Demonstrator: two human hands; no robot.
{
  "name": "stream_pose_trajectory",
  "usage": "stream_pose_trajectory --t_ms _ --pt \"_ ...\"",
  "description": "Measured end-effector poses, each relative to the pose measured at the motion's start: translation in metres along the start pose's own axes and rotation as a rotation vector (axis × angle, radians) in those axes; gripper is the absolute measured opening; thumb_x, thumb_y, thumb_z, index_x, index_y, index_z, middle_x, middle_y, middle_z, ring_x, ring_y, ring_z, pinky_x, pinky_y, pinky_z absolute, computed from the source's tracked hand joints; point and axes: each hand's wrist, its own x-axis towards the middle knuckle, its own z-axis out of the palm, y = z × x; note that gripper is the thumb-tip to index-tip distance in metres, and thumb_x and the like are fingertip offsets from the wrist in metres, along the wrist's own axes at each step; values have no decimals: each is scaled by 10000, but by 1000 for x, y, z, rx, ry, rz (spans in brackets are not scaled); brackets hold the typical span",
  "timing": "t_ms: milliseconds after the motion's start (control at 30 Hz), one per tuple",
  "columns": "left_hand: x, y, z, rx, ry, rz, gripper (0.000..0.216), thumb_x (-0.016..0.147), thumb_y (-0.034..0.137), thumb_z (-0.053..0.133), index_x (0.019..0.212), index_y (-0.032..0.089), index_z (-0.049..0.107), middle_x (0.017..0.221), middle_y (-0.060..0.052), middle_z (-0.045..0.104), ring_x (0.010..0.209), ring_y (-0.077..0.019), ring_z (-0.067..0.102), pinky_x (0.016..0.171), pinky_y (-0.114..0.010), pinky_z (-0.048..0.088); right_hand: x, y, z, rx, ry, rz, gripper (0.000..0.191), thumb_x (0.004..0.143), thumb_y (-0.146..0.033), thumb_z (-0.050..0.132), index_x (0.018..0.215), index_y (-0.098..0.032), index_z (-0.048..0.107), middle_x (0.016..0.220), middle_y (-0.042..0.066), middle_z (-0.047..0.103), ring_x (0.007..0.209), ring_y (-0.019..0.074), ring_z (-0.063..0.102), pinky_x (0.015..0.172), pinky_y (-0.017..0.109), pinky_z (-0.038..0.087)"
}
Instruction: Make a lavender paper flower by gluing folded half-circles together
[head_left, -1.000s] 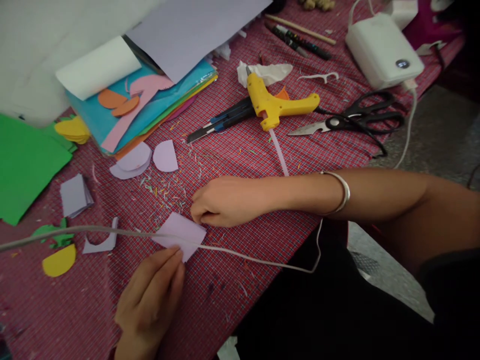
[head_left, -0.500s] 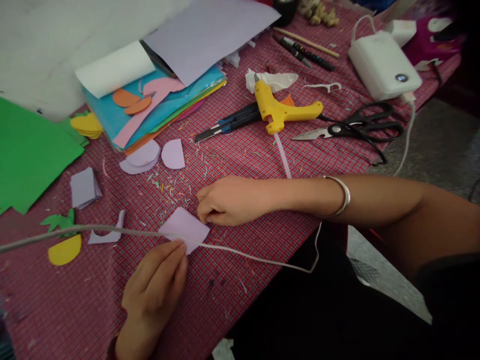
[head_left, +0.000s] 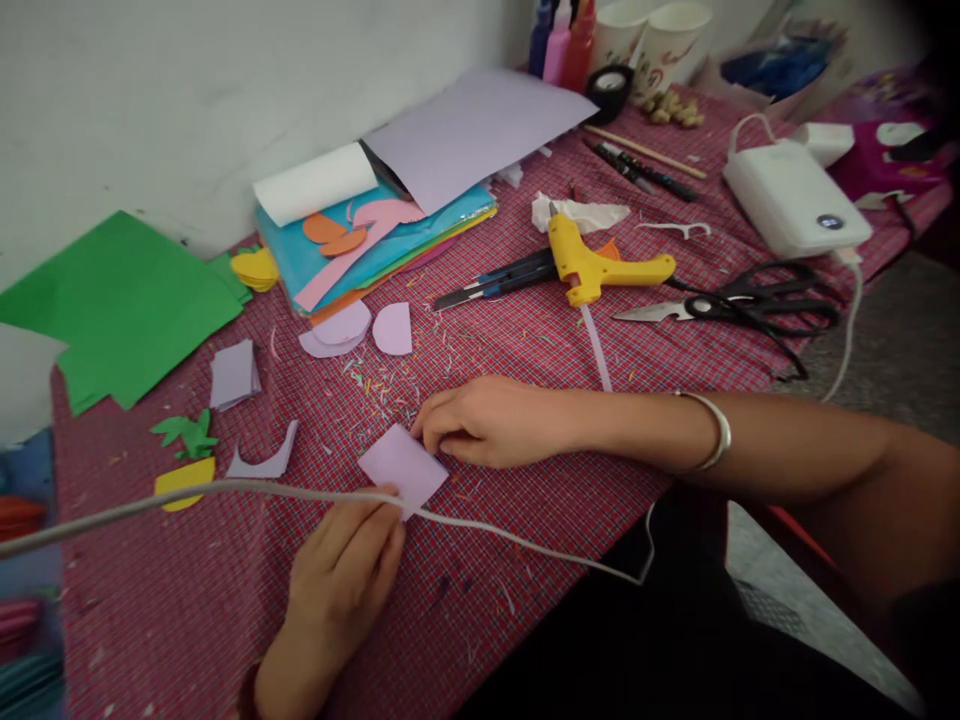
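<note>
Your left hand (head_left: 349, 575) has its fingertips on the near corner of the lilac paper piece (head_left: 397, 465), which lies on the checked tablecloth (head_left: 495, 590) between your hands. Your right hand (head_left: 487, 420), fingers curled, is at the paper's far right edge; whether either hand pinches it, you cannot tell from this view. A pale cable (head_left: 255, 487) crosses in front of your left fingertips. Beyond your right forearm lie the yellow glue gun (head_left: 577, 260) (nose toward the wall) and black-handled scissors (head_left: 697, 306).
</note>
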Motion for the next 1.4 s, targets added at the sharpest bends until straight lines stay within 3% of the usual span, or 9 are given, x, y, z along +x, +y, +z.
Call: stream_pose_trajectory --t_ms 500,767,1067,1267,1400 --pt "-2 -4 1 -15 -18 -8 175 834 14 655 969 125 648 986 -81 706 936 -154 672 904 -265 542 0 -1 -1 -4 -34 -13 181 871 -35 523 897 -142 665 1083 54 691 967 140 642 860 264 469" --pt "-1 -3 0 -1 -54 14 198 818 6 666 975 124 640 982 -77 697 902 -161 669 894 -282 542 1 1 0 -2 17 7 195 874 -32 513 962 -132 656 1050 64 671 990 156 625 919 292 465" --pt "4 -2 -8 -18 -80 35 252 796 221 759 1003 141 639 940 -89 671 831 -222 645 774 -382 532 3 3 1 -8 17 -28 182 882 -32 510 951 -127 649 1030 73 658 985 148 601 919 276 452" --pt "9 -3 -4 32 -106 42 405 782 234 766 1141 124 615 1171 -164 653 1092 -326 621 949 -497 508 2 1 1 -66 28 4 176 886 -61 499 890 -129 661 938 55 631 876 137 585 844 262 447" --pt "14 -2 2 28 -121 -13 433 802 235 743 1193 152 577 1280 -170 606 1219 -346 569 1039 -538 479 0 -1 -1 -132 -45 6 173 868 -67 522 843 -133 679 874 39 607 808 126 557 760 241 427"
